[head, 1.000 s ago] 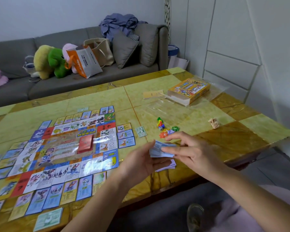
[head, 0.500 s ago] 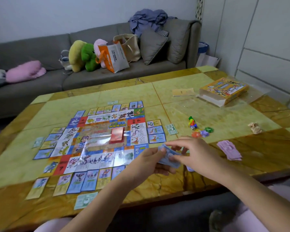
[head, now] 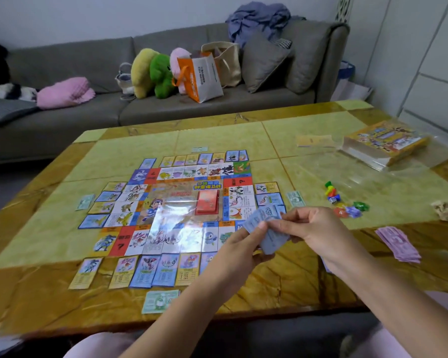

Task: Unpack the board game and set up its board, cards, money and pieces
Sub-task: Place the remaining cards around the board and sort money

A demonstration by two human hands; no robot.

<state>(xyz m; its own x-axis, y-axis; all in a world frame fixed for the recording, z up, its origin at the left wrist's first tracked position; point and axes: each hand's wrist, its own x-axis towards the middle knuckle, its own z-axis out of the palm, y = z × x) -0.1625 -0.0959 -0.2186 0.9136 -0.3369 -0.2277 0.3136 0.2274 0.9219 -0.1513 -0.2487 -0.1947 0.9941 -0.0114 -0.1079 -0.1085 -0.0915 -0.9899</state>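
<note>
Both hands are just right of centre, over the near part of the table (head: 49, 293). My left hand (head: 239, 248) grips a fanned bunch of blue notes (head: 269, 231) from below, and my right hand (head: 313, 228) pinches the same bunch from the top. The board (head: 181, 202) fills the middle of the frame, with a red deck (head: 208, 201) sitting on it and small property cards (head: 153, 271) lined up all round its edges. A pink money stack (head: 398, 244) lies at the right, with the coloured pieces (head: 347, 205) just above it. The game box (head: 388, 139) is in the upper right. One green note (head: 159, 301) lies bottom centre.
</note>
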